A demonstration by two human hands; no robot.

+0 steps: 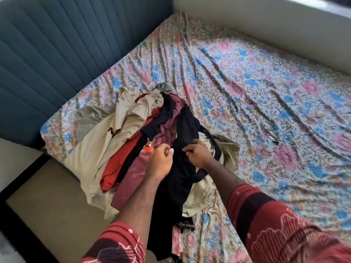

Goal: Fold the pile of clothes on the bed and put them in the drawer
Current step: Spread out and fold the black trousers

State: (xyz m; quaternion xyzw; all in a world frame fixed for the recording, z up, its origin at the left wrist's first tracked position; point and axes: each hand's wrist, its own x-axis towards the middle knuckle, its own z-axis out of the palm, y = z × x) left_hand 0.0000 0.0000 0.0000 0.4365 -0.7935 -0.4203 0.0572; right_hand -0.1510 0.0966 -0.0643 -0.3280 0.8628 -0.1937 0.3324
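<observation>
Black garment [178,179] (atop the pile [117,133]) lies under both hands [159,160] [197,152].

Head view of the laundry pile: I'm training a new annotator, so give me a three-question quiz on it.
1. True or false: the right hand grips the black garment.
2. Which garment lies directly left of the red garment? A) cream garment B) blue towel C) striped sock
3. Fill in: the pile lies on a ____ bedsheet.

Key: 1 true; 2 A; 3 floral. Whether the left hand holds any cloth is unclear.
</observation>
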